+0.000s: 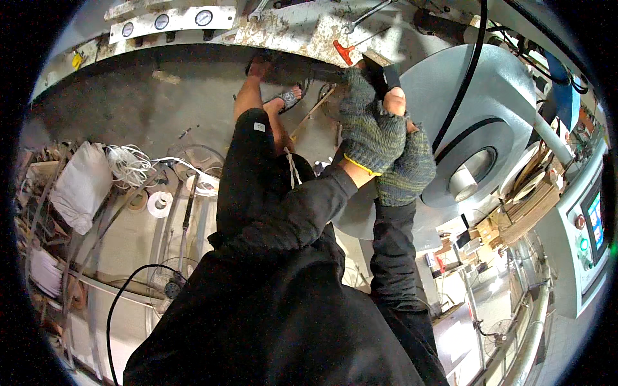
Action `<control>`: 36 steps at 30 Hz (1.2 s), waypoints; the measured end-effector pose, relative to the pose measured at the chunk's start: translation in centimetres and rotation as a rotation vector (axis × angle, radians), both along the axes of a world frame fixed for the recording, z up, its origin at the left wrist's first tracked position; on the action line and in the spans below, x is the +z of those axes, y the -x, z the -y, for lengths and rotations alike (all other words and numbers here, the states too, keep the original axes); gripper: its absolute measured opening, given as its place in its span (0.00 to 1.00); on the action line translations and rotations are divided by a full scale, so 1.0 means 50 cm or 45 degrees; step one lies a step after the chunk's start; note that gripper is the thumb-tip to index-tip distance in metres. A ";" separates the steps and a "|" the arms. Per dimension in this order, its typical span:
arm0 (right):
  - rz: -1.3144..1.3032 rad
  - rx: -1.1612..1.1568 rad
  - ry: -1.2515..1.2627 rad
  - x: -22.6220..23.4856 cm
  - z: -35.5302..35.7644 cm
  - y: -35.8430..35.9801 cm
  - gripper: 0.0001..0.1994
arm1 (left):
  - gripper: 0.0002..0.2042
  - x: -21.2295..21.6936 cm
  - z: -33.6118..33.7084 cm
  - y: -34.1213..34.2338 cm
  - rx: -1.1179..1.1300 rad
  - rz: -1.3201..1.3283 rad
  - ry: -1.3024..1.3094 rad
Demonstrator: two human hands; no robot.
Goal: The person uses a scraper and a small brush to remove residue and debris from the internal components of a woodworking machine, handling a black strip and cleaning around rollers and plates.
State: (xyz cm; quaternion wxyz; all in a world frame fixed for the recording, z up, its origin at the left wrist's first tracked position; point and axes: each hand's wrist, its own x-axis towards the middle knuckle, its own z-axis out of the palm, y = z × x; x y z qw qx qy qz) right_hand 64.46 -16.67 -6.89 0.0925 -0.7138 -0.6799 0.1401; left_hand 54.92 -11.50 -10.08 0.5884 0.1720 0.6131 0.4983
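Note:
My left hand point(373, 122), in a grey-green knit glove with bare fingertips, is closed round a flat black piece point(384, 74) that juts out past the thumb. What kind of thing it is does not show clearly. Pressed close beside it, my right hand point(409, 167) wears a matching glove and has its fingers curled in. The left hand hides most of those fingers and whatever they hold. Both hands are in front of a large grey metal disc point(412, 90). A black ring point(444, 177) and a pale tube core point(462, 183) sit at the disc's middle.
A red-handled tool point(343, 53) and a wrench point(367, 16) lie on the stained bench ledge point(283, 29), near several gauges point(162, 21). A black cable point(473, 71) crosses the disc. At right stands a control panel point(582, 238); white cable coils point(129, 164) and a sack point(82, 186) lie left.

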 end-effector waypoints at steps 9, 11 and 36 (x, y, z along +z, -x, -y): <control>0.015 0.035 -0.007 0.009 -0.010 0.014 0.25 | 0.26 -0.015 0.001 -0.009 0.015 -0.186 -0.015; 0.017 0.014 0.006 0.013 -0.013 0.020 0.25 | 0.27 -0.023 0.001 -0.015 0.043 -0.207 -0.002; 0.055 0.000 -0.014 -0.014 0.010 0.002 0.27 | 0.29 -0.022 0.013 -0.008 -0.027 -0.071 0.076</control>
